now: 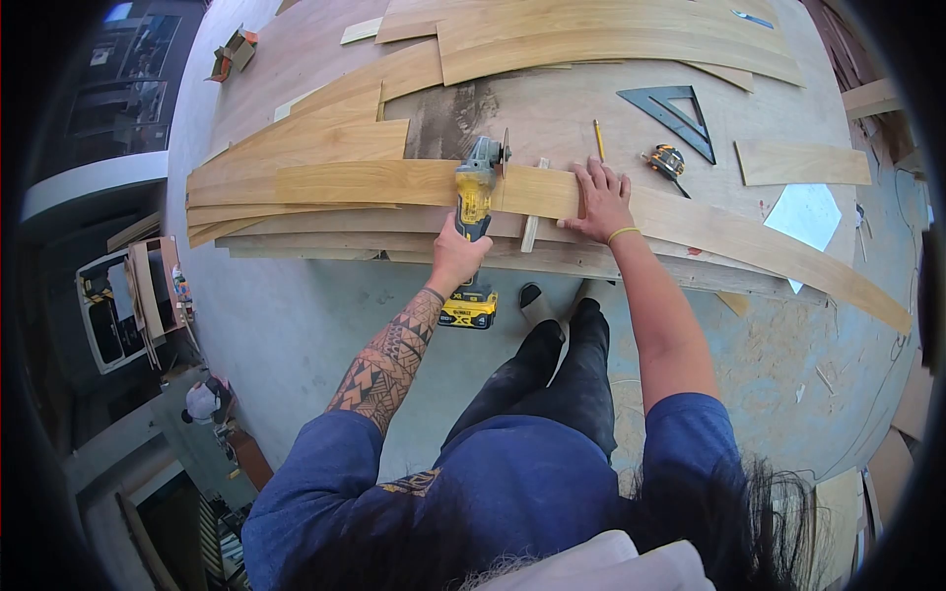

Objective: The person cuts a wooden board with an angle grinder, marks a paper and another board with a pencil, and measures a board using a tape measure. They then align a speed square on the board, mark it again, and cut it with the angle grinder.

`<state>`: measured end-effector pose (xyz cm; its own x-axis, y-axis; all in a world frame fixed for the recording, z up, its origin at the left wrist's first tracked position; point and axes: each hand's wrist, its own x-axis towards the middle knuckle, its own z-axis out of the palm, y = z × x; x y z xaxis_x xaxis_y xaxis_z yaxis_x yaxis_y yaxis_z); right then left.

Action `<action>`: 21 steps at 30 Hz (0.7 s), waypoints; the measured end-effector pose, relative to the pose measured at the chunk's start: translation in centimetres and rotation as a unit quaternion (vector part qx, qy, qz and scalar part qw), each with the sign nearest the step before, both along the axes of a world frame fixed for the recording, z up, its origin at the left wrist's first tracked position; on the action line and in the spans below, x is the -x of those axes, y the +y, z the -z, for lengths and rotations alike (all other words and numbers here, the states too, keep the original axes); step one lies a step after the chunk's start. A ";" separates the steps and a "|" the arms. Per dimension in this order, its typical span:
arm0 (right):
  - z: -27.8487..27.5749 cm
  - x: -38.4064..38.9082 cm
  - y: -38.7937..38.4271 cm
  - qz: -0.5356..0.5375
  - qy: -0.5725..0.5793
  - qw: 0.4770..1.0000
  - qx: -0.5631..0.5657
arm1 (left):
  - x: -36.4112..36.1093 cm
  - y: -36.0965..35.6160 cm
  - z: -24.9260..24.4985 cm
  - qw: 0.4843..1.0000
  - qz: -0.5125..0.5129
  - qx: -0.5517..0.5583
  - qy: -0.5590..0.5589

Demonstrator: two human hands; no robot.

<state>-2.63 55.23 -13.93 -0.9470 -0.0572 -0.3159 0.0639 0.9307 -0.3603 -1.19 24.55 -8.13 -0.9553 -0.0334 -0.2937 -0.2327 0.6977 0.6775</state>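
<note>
Left hand (458, 254) is gripping the DeWalt cordless angle grinder (475, 194), forearm reaching forward. Battery pack (468, 311) is hanging on the near side of the long curved wooden strip (709, 227). Strip is lying across the near part of the desk (562, 108), a thin wood stick (530, 234) running crosswise under it. Right hand (601, 202) is pressing on top of the strip, fingers spread, grasping nothing, arm nearly straight. Disc (506, 146) is standing edge-on at the strip's far edge; can't tell contact. Reads as a crosscut step; next move calls for a firmly pinned strip, disc square to it. Beyond the strip, pencil (598, 140), tape measure (667, 158), speed square (650, 104) are lying loose.
</note>
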 end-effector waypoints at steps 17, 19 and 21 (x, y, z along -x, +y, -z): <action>0.2 0.1 0.0 -0.003 0.003 1.000 -0.005 | 0.2 -0.2 0.1 0.999 -0.009 0.002 -0.036; 0.1 0.0 0.0 -0.003 0.001 1.000 -0.006 | 0.1 0.0 -0.4 1.000 0.001 0.009 -0.019; 0.0 0.0 0.0 -0.004 0.000 1.000 -0.008 | 0.0 -0.1 -0.3 1.000 0.005 0.014 -0.016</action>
<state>-2.65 55.26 -13.97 -0.9466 -0.0607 -0.3167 0.0555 0.9368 -0.3455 -1.21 24.41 -7.83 -0.9459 -0.0329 -0.3228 -0.2470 0.7179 0.6508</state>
